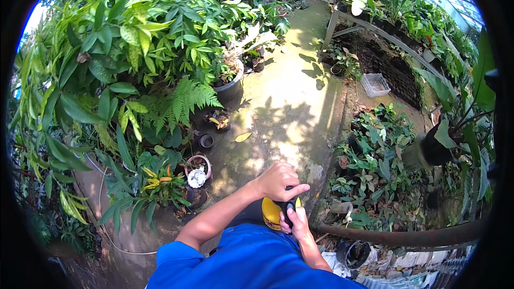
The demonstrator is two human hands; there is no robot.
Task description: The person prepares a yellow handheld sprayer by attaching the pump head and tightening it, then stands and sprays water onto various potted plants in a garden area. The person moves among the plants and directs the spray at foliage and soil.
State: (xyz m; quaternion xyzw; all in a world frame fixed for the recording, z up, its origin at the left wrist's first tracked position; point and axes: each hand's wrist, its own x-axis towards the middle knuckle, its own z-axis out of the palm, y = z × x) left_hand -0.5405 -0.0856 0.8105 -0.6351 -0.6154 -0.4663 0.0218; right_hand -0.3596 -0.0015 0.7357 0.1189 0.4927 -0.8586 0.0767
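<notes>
A yellow pressure sprayer with a black top is held upright close to the front of my blue shirt. My left hand is closed over the top of its pump, thumb pointing right. Just below, my right hand grips the sprayer's black handle, thumb against its upper part. Most of the pump knob is hidden under my left hand. My forearm and shirt cover part of the sprayer's body, and its nozzle cannot be made out.
Dense foliage and a fern border the concrete path on the left, beside a large pot. A rusty pipe crosses at right, near low potted plants. Further off stand a white plastic basket and a plant bench.
</notes>
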